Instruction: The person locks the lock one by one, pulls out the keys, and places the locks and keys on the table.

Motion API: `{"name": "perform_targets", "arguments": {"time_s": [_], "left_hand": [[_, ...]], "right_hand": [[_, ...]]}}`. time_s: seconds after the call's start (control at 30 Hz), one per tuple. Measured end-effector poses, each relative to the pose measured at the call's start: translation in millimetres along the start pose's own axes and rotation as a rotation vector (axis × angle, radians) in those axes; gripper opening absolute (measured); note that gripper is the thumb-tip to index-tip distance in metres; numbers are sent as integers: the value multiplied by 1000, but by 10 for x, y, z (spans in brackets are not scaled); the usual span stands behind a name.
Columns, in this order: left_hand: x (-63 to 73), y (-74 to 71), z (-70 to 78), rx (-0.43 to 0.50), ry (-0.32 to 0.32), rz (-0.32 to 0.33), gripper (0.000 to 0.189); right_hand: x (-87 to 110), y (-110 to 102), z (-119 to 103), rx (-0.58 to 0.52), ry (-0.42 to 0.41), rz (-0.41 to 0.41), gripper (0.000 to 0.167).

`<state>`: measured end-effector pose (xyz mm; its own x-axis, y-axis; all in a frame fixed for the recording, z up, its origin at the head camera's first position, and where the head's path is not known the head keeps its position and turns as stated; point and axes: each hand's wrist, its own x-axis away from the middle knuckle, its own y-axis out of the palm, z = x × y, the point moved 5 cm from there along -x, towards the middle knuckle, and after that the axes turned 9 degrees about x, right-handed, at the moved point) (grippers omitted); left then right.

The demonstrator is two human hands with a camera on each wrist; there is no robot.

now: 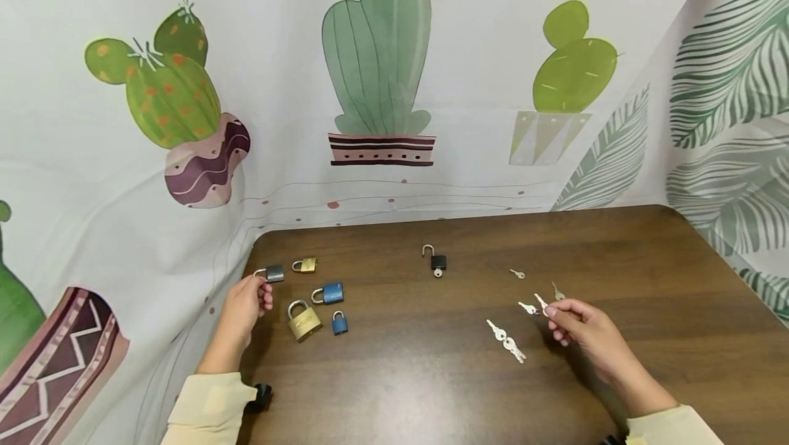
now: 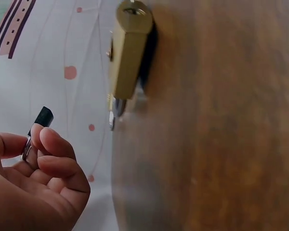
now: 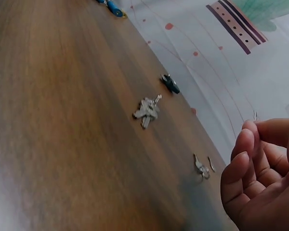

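At the table's left edge my left hand (image 1: 244, 308) pinches the shackle of a black padlock (image 1: 274, 273), whose dark body (image 2: 43, 117) sticks up past the fingers in the left wrist view. Beside that hand lie a large brass padlock (image 1: 305, 324), a small brass padlock (image 1: 307, 265) and two blue padlocks (image 1: 333, 293). On the right, my right hand (image 1: 582, 328) pinches a small key, its thin tip (image 3: 256, 115) showing above the fingertips. Silver keys (image 1: 529, 308) and a duller key (image 1: 558, 292) appear close to these fingers; the hand hides part of them.
An open black padlock (image 1: 438, 263) with a key in it lies near the back of the brown table (image 1: 401, 390). A bunch of keys (image 1: 507, 342) and a single key (image 1: 518, 274) rest on the right side. A printed cloth (image 1: 277, 89) hangs behind.
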<state>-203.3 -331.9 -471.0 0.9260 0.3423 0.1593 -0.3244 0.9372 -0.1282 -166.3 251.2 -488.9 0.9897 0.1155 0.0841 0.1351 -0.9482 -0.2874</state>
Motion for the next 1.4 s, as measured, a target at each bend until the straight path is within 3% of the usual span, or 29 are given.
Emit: {"name": "perform_targets", "arguments": {"time_s": [0.2, 0.4, 0.57, 0.77, 0.9, 1.03, 1.4], "left_hand": [[-57, -54, -110, -28, -31, -18, 28], [-67, -49, -163, -85, -87, -56, 28], [-66, -30, -185, -123, -109, -88, 30], [-105, 8, -220, -127, -116, -168, 33], [-125, 37, -227, -154, -146, -186, 33], [-130, 60, -239, -173, -129, -205, 32], [-109, 86, -235, -307, -100, -174, 33]], "right_hand": [[55, -90, 94, 82, 75, 10, 22], [116, -183, 165, 244, 128, 30, 35], [138, -267, 219, 346, 135, 38, 33], [140, -314, 266, 382, 148, 29, 25], [149, -315, 276, 374, 160, 26, 23], [145, -309, 293, 388, 170, 23, 22], [104, -315, 347, 422, 197, 11, 20]]}}
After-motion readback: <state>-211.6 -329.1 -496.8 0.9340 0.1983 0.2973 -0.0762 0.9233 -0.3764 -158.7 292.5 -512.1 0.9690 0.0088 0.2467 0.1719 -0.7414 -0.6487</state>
